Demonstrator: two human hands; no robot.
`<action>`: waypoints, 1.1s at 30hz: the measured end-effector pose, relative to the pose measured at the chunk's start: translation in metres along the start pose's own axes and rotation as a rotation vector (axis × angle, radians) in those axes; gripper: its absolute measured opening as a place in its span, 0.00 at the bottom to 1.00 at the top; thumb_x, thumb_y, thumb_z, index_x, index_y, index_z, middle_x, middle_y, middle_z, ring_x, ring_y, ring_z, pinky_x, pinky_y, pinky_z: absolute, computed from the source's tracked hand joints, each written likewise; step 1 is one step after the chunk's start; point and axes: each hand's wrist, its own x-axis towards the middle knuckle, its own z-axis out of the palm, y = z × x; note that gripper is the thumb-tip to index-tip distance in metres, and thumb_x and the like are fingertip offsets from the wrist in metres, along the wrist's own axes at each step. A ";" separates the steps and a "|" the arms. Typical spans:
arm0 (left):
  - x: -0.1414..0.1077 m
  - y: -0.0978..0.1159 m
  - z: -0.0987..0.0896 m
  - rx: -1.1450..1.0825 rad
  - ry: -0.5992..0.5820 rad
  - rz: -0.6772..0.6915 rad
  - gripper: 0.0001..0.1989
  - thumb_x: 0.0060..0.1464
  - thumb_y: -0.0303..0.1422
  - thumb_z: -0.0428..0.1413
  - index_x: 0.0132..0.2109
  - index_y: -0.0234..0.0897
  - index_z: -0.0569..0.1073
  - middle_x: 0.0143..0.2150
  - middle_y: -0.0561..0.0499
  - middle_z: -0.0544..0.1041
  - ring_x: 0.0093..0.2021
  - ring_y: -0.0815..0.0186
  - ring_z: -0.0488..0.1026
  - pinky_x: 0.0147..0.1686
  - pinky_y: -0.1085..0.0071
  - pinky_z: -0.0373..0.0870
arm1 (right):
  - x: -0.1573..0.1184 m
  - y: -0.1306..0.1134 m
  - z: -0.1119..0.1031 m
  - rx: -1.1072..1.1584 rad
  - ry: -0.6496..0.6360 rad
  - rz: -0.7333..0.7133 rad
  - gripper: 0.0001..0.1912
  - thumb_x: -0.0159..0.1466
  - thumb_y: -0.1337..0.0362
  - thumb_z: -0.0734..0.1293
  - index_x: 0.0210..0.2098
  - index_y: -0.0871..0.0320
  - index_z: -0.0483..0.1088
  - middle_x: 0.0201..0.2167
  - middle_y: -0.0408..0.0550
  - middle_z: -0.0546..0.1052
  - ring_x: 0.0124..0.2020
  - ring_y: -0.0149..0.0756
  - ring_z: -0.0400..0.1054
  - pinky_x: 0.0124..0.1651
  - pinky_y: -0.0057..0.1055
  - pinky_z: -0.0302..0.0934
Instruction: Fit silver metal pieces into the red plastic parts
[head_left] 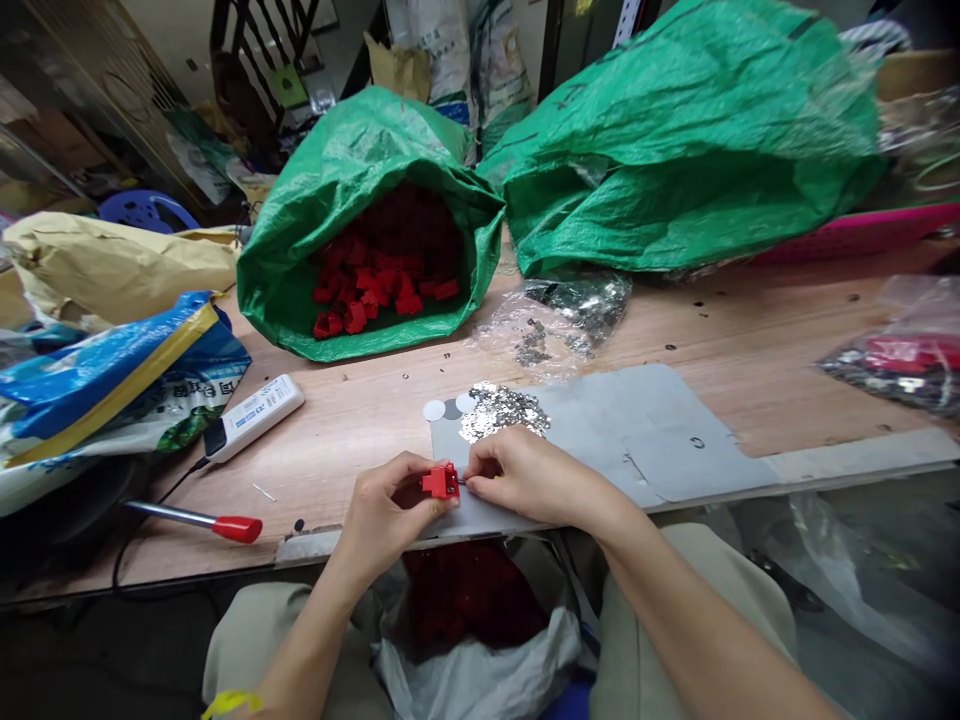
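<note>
A small red plastic housing [439,482] is gripped between the thumb and fingers of my left hand [390,505], its open side turned to the right. My right hand [529,475] pinches a small thin piece against that open side; the piece is mostly hidden by the fingers. Just beyond both hands lies a heap of small shiny metal pieces [506,410] on a grey mat [600,420]. Below the table edge, between the knees, an open white bag [480,685] holds a mass of dark red parts [472,600].
A green sack [300,240] full of red housings lies open behind; another green sack [690,150] is to its right. A clear bag of metal parts [574,315] sits between. At left are a white power bank [255,415] and a red-tipped lever [236,528].
</note>
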 end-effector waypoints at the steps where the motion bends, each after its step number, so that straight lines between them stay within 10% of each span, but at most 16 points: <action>1: 0.000 0.000 0.000 -0.002 0.003 0.000 0.12 0.51 0.34 0.67 0.42 0.37 0.77 0.38 0.50 0.82 0.38 0.64 0.80 0.40 0.72 0.77 | 0.000 0.000 0.001 -0.004 0.007 0.001 0.07 0.57 0.75 0.66 0.26 0.61 0.75 0.21 0.40 0.74 0.24 0.27 0.63 0.27 0.24 0.51; 33: -0.001 0.003 0.000 0.003 0.022 0.001 0.12 0.50 0.34 0.67 0.42 0.36 0.78 0.39 0.49 0.82 0.39 0.63 0.81 0.42 0.71 0.78 | -0.004 -0.011 0.004 -0.052 0.037 0.067 0.09 0.58 0.74 0.65 0.23 0.58 0.69 0.23 0.43 0.74 0.26 0.31 0.64 0.30 0.27 0.50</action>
